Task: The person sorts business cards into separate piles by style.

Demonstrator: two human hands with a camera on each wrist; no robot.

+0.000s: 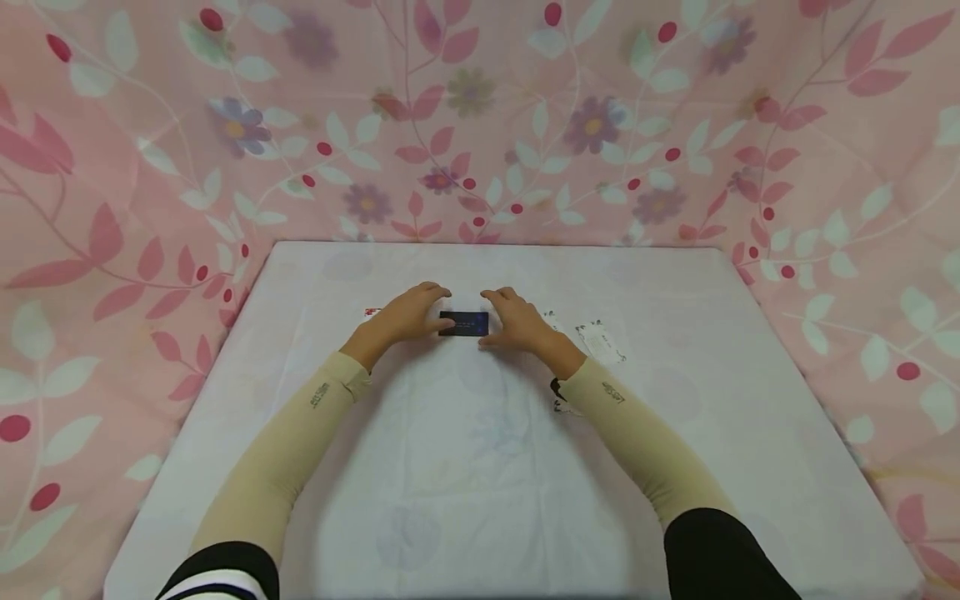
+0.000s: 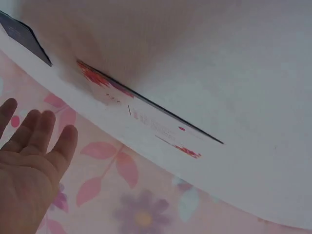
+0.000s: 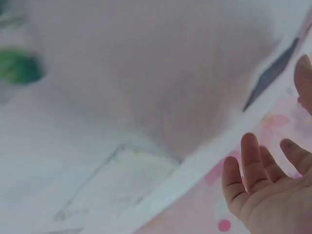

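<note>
A dark blue, nearly black card [image 1: 467, 324] with small pale marks is on the white table between both hands. My left hand [image 1: 405, 317] is at its left end, and the thumb overlaps that end in the head view. At the other end is my right hand [image 1: 521, 322], fingers spread and slightly bent. In the left wrist view, the left hand's fingers [image 2: 66, 144] are loosely extended, apart from the dark card [image 2: 24, 39]. The right wrist view has the right hand [image 3: 273, 195] with relaxed fingers below the dark card [image 3: 271, 75]. Neither hand grips anything.
Left of the left hand lies a white card with red patterning [image 2: 146, 117], dark along one edge. White cards with black ornamental borders [image 1: 602, 342] lie around the right wrist, partly covered by the arm. A blurred green patch [image 3: 19, 66] shows close to the right wrist camera. Floral cloth [image 1: 480, 125] surrounds the table.
</note>
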